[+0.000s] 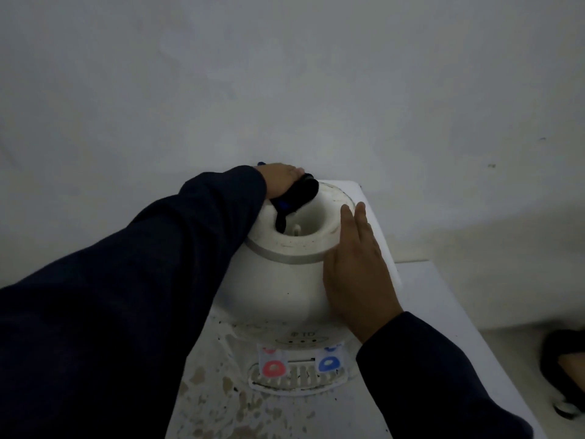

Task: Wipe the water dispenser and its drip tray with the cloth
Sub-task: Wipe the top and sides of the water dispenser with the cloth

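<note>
A white tabletop water dispenser [285,280] stands in front of me, seen from above, with an open round well on top. My left hand [278,180] presses a dark cloth [299,198] against the far left rim of the well; one end of the cloth hangs down inside. My right hand [357,267] lies flat, fingers together, against the dispenser's right side. Below are a red tap [273,369] and a blue tap [329,363] over the slotted drip tray [296,380].
The dispenser rests on a white, stained and flaking counter [443,312] against a plain pale wall [285,90]. A dark object with a small wheel [566,375] sits on the floor at the right edge. The scene is dim.
</note>
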